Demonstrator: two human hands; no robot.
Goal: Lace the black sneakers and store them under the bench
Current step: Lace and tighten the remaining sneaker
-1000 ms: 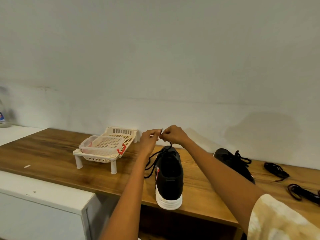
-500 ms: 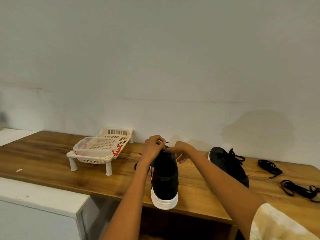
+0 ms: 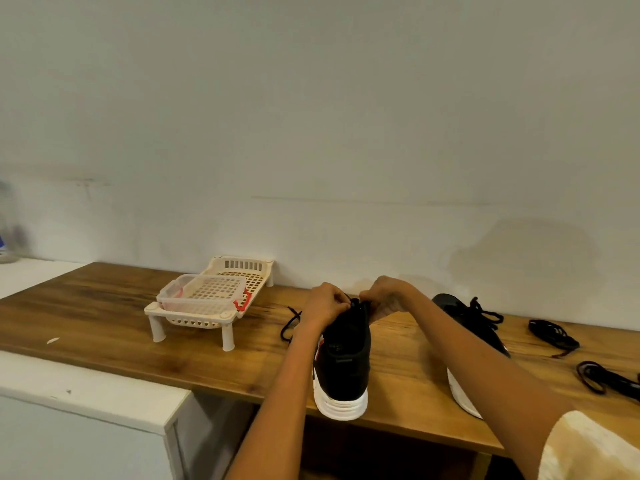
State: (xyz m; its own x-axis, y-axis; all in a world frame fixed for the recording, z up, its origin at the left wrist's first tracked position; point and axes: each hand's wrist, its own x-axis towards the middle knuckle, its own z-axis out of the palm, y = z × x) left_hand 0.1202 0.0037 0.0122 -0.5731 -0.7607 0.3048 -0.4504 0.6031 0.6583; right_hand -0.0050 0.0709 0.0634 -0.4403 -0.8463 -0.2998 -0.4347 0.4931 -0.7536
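While both hands worked at its top, the black knit sneaker with a ribbed white rubber sole [image 3: 343,358] stood on the brown wood-grain table [image 3: 104,320], heel toward the camera and just over the near edge. The left hand [image 3: 325,304] was curled, fingertips pinched together on the black cord lace [image 3: 290,322] at the shoe's throat; the right hand [image 3: 388,296], just beside it and nearly touching, was likewise closed on the lace from the other side. A loose run of that lace trailed down to the left of the left hand and lay on the wood. A red and white mark showed on the sneaker's left side below the left wrist, too small to read; no writing on it could be made out.

To the right of the right hand, partly behind the forearm, the second black sneaker [image 3: 478,323] rested on the table with its laces already threaded, its white sole showing lower down. Farther right lay two coiled bundles of dark spare laces [image 3: 554,336], the nearer one apart from the other [image 3: 602,377] at the frame's edge.

Well left of the left hand stood a cream perforated plastic rack on short legs [image 3: 221,299], with a clear plastic lattice tray [image 3: 204,292] lying on it and a red clip at its right edge. A cream patterned sleeve [image 3: 588,448] covered the right upper arm.
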